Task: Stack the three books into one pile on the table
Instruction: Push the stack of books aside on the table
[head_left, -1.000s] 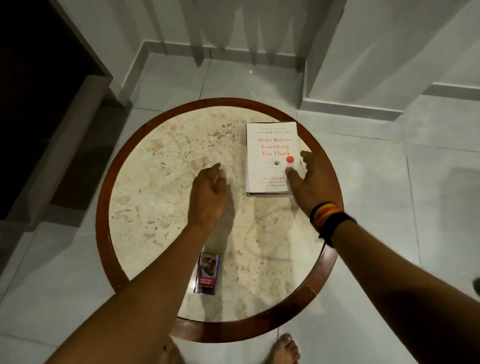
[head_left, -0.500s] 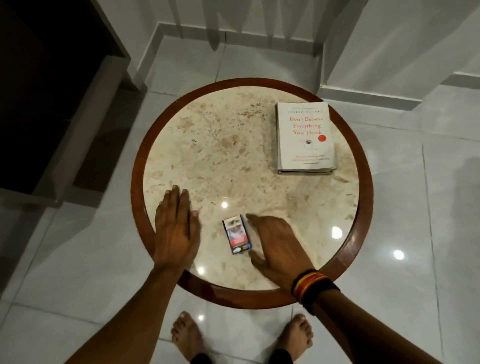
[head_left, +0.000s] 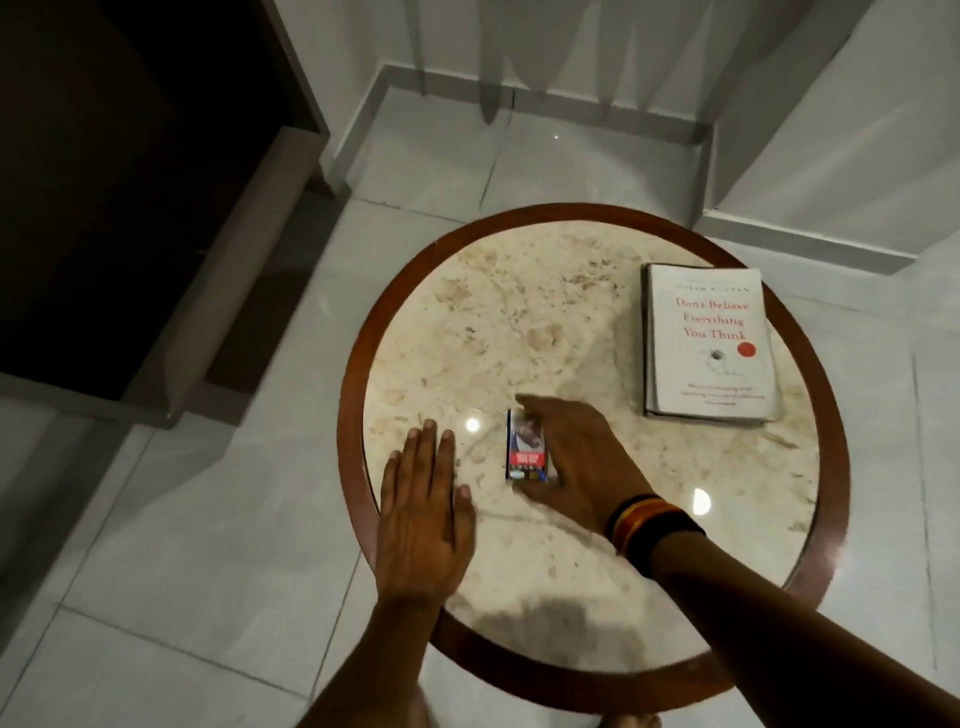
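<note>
Head view: a white book (head_left: 709, 340) lies flat, cover up, on the far right of the round table (head_left: 519, 322), with page edges of a pile showing under it; how many books lie there cannot be told. Well apart, near the front left, the right hand (head_left: 574, 460) curls thumb and fingers round a small pack (head_left: 525, 449), touching it. The left hand (head_left: 423, 512) lies flat, fingers together, over the table's wooden rim.
</note>
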